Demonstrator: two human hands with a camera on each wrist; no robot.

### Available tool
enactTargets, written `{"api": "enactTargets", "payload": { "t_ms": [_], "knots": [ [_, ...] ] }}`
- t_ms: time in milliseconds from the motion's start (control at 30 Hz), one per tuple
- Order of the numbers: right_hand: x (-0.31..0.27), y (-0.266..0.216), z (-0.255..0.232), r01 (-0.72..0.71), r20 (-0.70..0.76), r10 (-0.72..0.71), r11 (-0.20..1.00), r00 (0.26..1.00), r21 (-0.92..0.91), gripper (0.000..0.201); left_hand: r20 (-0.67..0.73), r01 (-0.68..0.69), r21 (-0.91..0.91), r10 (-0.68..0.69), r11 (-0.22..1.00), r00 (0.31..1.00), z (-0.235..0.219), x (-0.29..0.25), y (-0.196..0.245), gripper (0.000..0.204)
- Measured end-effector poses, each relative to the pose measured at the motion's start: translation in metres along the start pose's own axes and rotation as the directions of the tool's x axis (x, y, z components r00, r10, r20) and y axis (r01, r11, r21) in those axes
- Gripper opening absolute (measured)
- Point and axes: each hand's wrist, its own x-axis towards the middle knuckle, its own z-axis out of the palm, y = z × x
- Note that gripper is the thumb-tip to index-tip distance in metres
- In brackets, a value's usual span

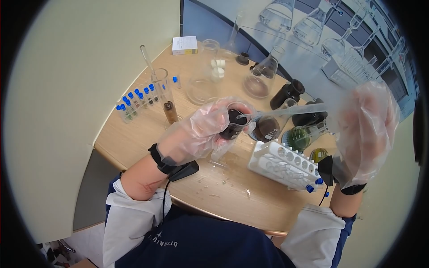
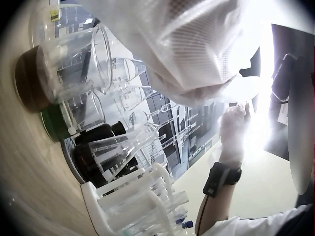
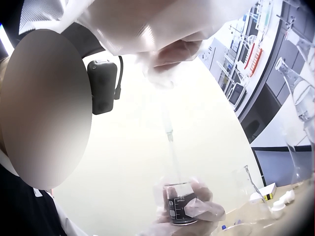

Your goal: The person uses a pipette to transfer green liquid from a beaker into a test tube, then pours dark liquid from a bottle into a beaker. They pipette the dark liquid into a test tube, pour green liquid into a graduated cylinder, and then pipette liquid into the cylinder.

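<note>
Translucent plastic is worn over the raised right hand (image 1: 366, 134), by which the upper end of the dropper (image 1: 299, 110) is gripped. Its long axis is angled steeply downward and leftward, to the mouth of the beaker (image 3: 183, 209), held upright by the left hand (image 1: 199, 129). Beyond, a brown-filled flask (image 1: 268, 128) is seen.
</note>
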Motion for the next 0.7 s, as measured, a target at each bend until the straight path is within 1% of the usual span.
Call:
{"api": "enactTargets", "payload": {
  "t_ms": [67, 100, 167, 200, 267, 400, 500, 567, 700],
  "knots": [
    [0.004, -0.003, 0.002, -0.048, -0.041, 0.049, 0.999, 0.998, 0.015, 0.017, -0.006, -0.024, 0.128, 0.025, 0.991, 1.0, 0.002, 0.0, 0.0, 0.066],
    [0.007, -0.004, 0.001, -0.065, -0.051, 0.063, 0.997, 0.997, -0.03, 0.018, -0.009, -0.036, 0.191, 0.038, 0.981, 0.999, 0.003, 0.0, 0.0, 0.068],
    [0.009, -0.005, 0.002, -0.104, -0.067, 0.101, 0.993, 0.993, -0.055, 0.018, -0.02, -0.037, 0.1, 0.039, 0.994, 0.999, 0.001, 0.001, -0.001, 0.068],
    [0.009, -0.006, 0.004, -0.127, -0.073, 0.124, 0.991, 0.99, -0.035, 0.018, -0.025, -0.037, 0.055, 0.038, 0.998, 0.999, 0.0, 0.001, -0.002, 0.068],
    [0.009, -0.008, 0.009, -0.138, -0.086, 0.136, 0.99, 0.987, -0.016, 0.019, -0.012, -0.03, 0.064, 0.031, 0.997, 0.999, 0.0, 0.0, 0.0, 0.069],
    [0.01, -0.011, 0.012, -0.078, -0.105, 0.079, 0.997, 0.991, 0.013, 0.021, 0.038, -0.026, 0.061, 0.023, 0.998, 0.999, -0.002, 0.001, 0.004, 0.07],
    [0.007, -0.001, 0.002, 0.011, -0.081, -0.008, 0.999, 0.997, 0.039, 0.023, 0.017, -0.069, 0.156, 0.067, 0.985, 0.998, 0.002, 0.0, 0.004, 0.056],
    [0.001, 0.003, 0.0, 0.046, -0.087, -0.042, 0.998, 0.995, 0.047, 0.025, 0.032, -0.085, 0.102, 0.082, 0.991, 0.996, -0.003, 0.002, 0.002, 0.051],
    [-0.008, 0.006, 0.001, 0.057, -0.122, -0.044, 0.993, 0.992, 0.105, 0.027, -0.027, -0.053, 0.002, 0.053, 0.999, 0.998, 0.0, -0.001, 0.002, 0.047]
  ]
}}
